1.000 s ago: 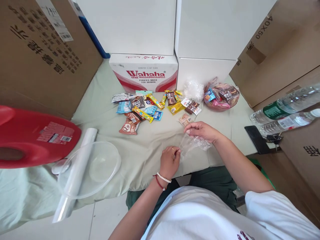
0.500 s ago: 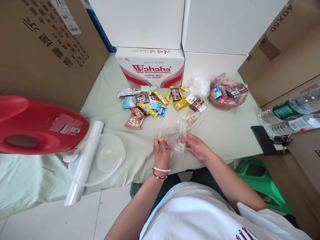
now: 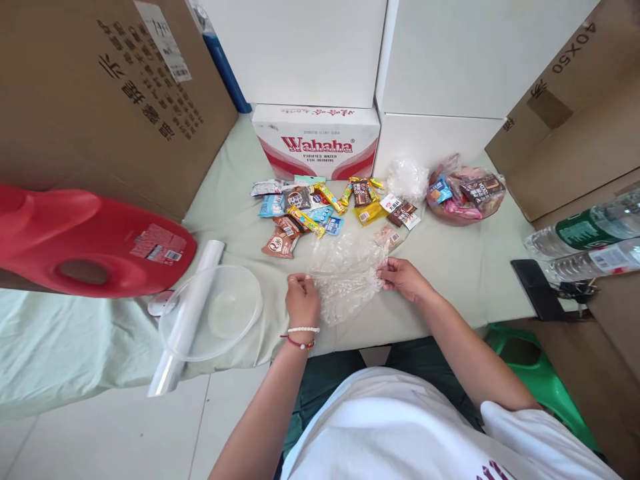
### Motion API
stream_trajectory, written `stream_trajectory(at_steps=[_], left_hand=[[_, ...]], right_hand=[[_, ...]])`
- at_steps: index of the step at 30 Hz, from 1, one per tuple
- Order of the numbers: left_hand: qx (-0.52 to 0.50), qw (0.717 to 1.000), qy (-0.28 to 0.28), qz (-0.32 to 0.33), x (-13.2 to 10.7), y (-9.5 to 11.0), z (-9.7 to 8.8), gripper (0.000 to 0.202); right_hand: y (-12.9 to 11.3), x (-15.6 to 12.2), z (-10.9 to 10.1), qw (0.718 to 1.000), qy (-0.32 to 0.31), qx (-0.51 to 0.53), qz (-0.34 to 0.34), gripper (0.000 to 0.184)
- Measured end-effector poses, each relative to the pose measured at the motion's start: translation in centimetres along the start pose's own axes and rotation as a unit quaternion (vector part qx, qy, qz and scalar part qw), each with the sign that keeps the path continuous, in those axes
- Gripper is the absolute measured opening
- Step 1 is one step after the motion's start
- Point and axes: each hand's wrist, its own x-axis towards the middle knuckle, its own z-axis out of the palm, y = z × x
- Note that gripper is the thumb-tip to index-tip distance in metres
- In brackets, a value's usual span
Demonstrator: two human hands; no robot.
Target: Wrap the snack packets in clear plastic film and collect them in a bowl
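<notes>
A thin, crinkled clear plastic food cover (image 3: 347, 283) with a gathered edge is stretched between my hands, low over the table. My left hand (image 3: 303, 297) pinches its left edge with closed fingers. At the opposite edge, my right hand (image 3: 400, 277) grips the cover between thumb and fingers. Just beyond it lie several wrapped snacks (image 3: 305, 213), and a small pinkish packet (image 3: 387, 237) is partly behind the film. A bunched heap of clear plastic (image 3: 407, 177) sits farther back. To its right, a pinkish bowl (image 3: 463, 217) holds packaged snacks.
A clear round plastic bowl (image 3: 253, 323) overlaps a roll of clear film (image 3: 173, 373) on the left, beside a red jug (image 3: 115, 267). The Wahaha carton (image 3: 317, 143) stands at the back. Plastic bottles (image 3: 590, 230) and a black phone (image 3: 537, 290) lie right.
My hands have moved apart, the left one leftward, and the bunched plastic cover is now spread wider between them. The camera view has shifted slightly.
</notes>
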Motion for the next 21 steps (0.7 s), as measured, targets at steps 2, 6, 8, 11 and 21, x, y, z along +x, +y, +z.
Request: stream_trajectory(at_steps=[2,6,8,11,21], left_hand=[[0.072,0.992,0.059,0.08,-0.7,0.0,-0.3,0.039],[0.268,0.882,0.002,0.387,-1.4,0.2,-0.7,0.032],[0.33,0.813,-0.138,0.459,-1.0,0.2,-1.0,0.044],[0.396,0.769,-0.256,0.432,-0.6,-0.1,-1.8,0.056],[0.381,0.824,-0.263,0.327,-2.3,-0.3,-2.2,0.061]], right_hand=[[0.2,0.3,-0.4,1.0,0.001,-0.022,-0.015,0.029],[-0.1,1.2,-0.4,0.992,-0.074,-0.096,-0.039,0.021],[-0.7,1.6,-0.5,0.979,-0.116,-0.162,-0.038,0.014],[-1.9,1.5,-1.2,0.94,-0.036,-0.332,-0.063,0.017],[-3.2,-3.5,1.7,0.705,-0.108,-0.647,-0.269,0.023]])
